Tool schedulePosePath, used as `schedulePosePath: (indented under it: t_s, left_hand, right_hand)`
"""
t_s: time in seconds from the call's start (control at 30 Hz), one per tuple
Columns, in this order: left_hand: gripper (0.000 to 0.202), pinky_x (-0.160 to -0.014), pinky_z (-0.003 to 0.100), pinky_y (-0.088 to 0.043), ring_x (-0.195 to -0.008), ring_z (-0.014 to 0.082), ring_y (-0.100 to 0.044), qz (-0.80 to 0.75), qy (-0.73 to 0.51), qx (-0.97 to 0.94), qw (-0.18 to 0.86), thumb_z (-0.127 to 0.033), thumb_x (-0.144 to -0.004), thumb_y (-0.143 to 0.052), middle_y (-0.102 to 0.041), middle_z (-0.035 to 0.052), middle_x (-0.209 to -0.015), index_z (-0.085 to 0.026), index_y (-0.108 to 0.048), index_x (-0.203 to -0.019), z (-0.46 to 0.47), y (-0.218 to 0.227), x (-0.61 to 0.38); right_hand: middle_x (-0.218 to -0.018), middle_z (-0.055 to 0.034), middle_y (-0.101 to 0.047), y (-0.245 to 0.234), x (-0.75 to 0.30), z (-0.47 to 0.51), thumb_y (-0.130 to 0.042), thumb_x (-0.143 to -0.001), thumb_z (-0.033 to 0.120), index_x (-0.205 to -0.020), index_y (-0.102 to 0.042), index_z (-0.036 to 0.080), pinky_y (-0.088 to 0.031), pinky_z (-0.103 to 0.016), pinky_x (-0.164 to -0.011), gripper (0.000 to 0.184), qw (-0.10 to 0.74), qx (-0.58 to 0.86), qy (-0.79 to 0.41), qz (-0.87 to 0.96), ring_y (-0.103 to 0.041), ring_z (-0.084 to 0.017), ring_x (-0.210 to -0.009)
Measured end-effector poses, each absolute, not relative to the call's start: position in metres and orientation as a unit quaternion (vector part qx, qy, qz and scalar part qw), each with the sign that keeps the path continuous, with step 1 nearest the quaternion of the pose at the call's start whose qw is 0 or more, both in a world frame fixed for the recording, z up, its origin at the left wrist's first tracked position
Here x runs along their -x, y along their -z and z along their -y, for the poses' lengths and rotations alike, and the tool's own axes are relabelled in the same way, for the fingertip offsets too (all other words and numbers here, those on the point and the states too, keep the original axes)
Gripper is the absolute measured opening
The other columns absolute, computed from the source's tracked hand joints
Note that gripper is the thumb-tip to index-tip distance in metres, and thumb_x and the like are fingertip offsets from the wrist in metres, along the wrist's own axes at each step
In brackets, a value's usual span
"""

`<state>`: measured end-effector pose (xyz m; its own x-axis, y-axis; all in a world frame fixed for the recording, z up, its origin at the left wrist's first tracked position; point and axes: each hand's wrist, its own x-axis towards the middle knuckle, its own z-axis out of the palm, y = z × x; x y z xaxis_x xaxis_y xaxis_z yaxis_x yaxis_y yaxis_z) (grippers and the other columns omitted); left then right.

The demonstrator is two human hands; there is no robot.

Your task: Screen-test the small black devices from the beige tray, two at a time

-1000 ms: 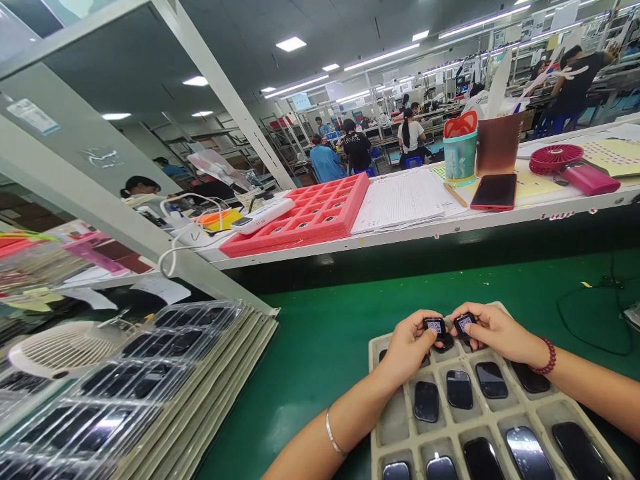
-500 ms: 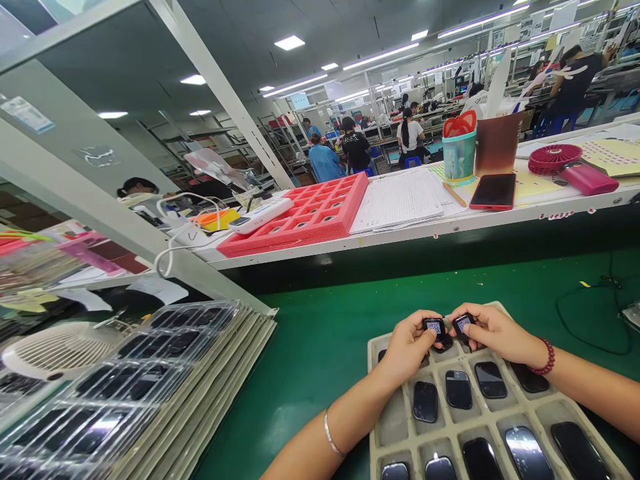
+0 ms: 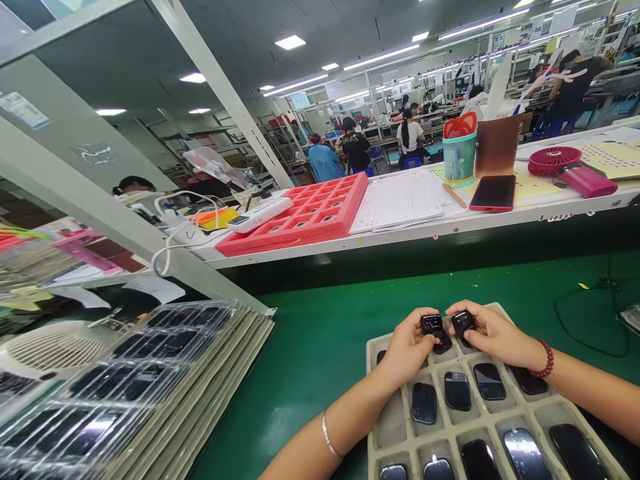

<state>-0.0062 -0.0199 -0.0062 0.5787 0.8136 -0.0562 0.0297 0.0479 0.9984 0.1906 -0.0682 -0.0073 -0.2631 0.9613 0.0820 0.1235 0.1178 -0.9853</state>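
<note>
My left hand (image 3: 411, 339) pinches a small black smartwatch body (image 3: 431, 324) whose screen shows some faint white marks. Close beside it, my right hand (image 3: 483, 328) grips a second black smartwatch body (image 3: 463, 322), its screen dark. Both hands are over the far end of a beige compartment tray (image 3: 440, 373). Dark rounded watch bodies lie in several of its compartments, among them one watch (image 3: 457, 391) in a middle row. Another watch (image 3: 442, 343) lies in the compartment just under my fingers.
To the left rises a stack of trays (image 3: 240, 353) topped by clear plastic ones with dark devices. A shelf (image 3: 320, 248) runs behind the green bench (image 3: 310, 347), bearing a red foam tray (image 3: 320, 207), papers (image 3: 395, 200) and a phone (image 3: 493, 193). A cable (image 3: 590, 340) lies right. People sit farther back.
White code patterns on both held watch screens are gone; the left one now shows faint marks and the right one is dark. The hands have barely shifted.
</note>
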Motion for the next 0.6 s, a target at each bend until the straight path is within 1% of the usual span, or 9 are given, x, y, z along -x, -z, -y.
schedulePosePath:
  t_s: [0.03,0.1,0.17,0.2,0.27,0.37,0.43,0.53,0.6]
  left_hand:
    - [0.037,-0.066,0.024,-0.045,-0.076,0.0144,-0.06,-0.344,-0.311,-0.618,0.635,-0.017,-0.069,-0.064,-0.063,0.0053,-0.088,-0.015,-0.053,-0.104,0.0199,0.0065,0.006]
    - [0.031,-0.066,0.024,-0.045,-0.071,0.0133,-0.058,-0.346,-0.311,-0.618,0.633,-0.017,-0.069,-0.064,-0.062,0.0041,-0.082,-0.014,-0.054,-0.098,0.0199,0.0059,0.006]
    - [0.022,-0.059,0.023,-0.043,-0.062,0.0109,-0.055,-0.346,-0.304,-0.616,0.639,-0.021,-0.075,-0.057,-0.061,0.0029,-0.075,-0.013,-0.055,-0.096,0.0198,0.0047,0.006]
    - [0.021,-0.055,0.022,-0.041,-0.056,0.0096,-0.052,-0.349,-0.298,-0.617,0.64,-0.02,-0.078,-0.052,-0.06,0.0022,-0.072,-0.013,-0.056,-0.097,0.0197,0.0042,0.006]
    - [0.027,-0.05,0.02,-0.037,-0.052,0.0085,-0.049,-0.359,-0.29,-0.616,0.638,-0.015,-0.078,-0.045,-0.06,0.0016,-0.069,-0.013,-0.055,-0.103,0.0195,0.0041,0.0059]
    - [0.037,-0.057,0.021,-0.041,-0.064,0.0102,-0.054,-0.358,-0.309,-0.613,0.633,-0.007,-0.069,-0.049,-0.063,0.0033,-0.081,-0.014,-0.054,-0.105,0.0194,0.0055,0.0053]
    - [0.034,-0.064,0.022,-0.043,-0.07,0.0116,-0.056,-0.353,-0.323,-0.615,0.627,-0.006,-0.066,-0.055,-0.062,0.0037,-0.084,-0.014,-0.055,-0.099,0.0196,0.0066,0.0049]
    - [0.021,-0.062,0.022,-0.043,-0.065,0.0104,-0.053,-0.344,-0.323,-0.617,0.629,-0.013,-0.069,-0.058,-0.059,0.0022,-0.077,-0.013,-0.056,-0.091,0.0201,0.0076,0.0047]
    - [0.026,-0.061,0.022,-0.042,-0.066,0.0108,-0.053,-0.346,-0.323,-0.615,0.631,-0.013,-0.069,-0.059,-0.059,0.0024,-0.079,-0.014,-0.056,-0.094,0.0205,0.0074,0.0047]
  right_hand:
    - [-0.095,-0.0049,-0.062,0.0079,-0.1909,0.0683,-0.054,-0.078,0.019,-0.113,-0.05,0.019,-0.047,-0.026,-0.068,0.035,0.419,0.437,-0.505,0.615,-0.057,-0.015,-0.079]
    - [-0.095,-0.0059,-0.062,0.0088,-0.1917,0.068,-0.05,-0.08,0.02,-0.114,-0.05,0.019,-0.048,-0.026,-0.063,0.034,0.408,0.447,-0.523,0.6,-0.058,-0.014,-0.072]
    - [-0.09,-0.0061,-0.062,0.0086,-0.1924,0.0676,-0.046,-0.083,0.024,-0.11,-0.052,0.018,-0.045,-0.025,-0.054,0.029,0.4,0.463,-0.526,0.59,-0.055,-0.012,-0.061]
    - [-0.088,-0.0057,-0.062,0.0081,-0.1923,0.0675,-0.046,-0.083,0.024,-0.107,-0.053,0.017,-0.044,-0.024,-0.053,0.026,0.401,0.468,-0.519,0.592,-0.054,-0.012,-0.06]
    - [-0.085,-0.0042,-0.062,0.0068,-0.1916,0.0676,-0.049,-0.082,0.022,-0.101,-0.054,0.018,-0.044,-0.025,-0.058,0.02,0.406,0.467,-0.498,0.608,-0.055,-0.013,-0.065]
    - [-0.091,-0.0038,-0.061,0.0054,-0.1904,0.0685,-0.053,-0.079,0.017,-0.101,-0.054,0.019,-0.046,-0.026,-0.069,0.023,0.407,0.442,-0.498,0.626,-0.056,-0.015,-0.078]
    - [-0.098,-0.0049,-0.06,0.0055,-0.1904,0.069,-0.051,-0.079,0.019,-0.107,-0.052,0.02,-0.047,-0.027,-0.068,0.027,0.396,0.437,-0.521,0.618,-0.056,-0.014,-0.076]
    - [-0.098,-0.0057,-0.059,0.0071,-0.1911,0.069,-0.048,-0.083,0.022,-0.111,-0.052,0.02,-0.047,-0.027,-0.063,0.029,0.383,0.446,-0.539,0.602,-0.056,-0.014,-0.071]
    - [-0.099,-0.0054,-0.059,0.0083,-0.1913,0.0686,-0.05,-0.082,0.022,-0.113,-0.051,0.021,-0.048,-0.027,-0.065,0.031,0.388,0.442,-0.542,0.6,-0.057,-0.014,-0.072]
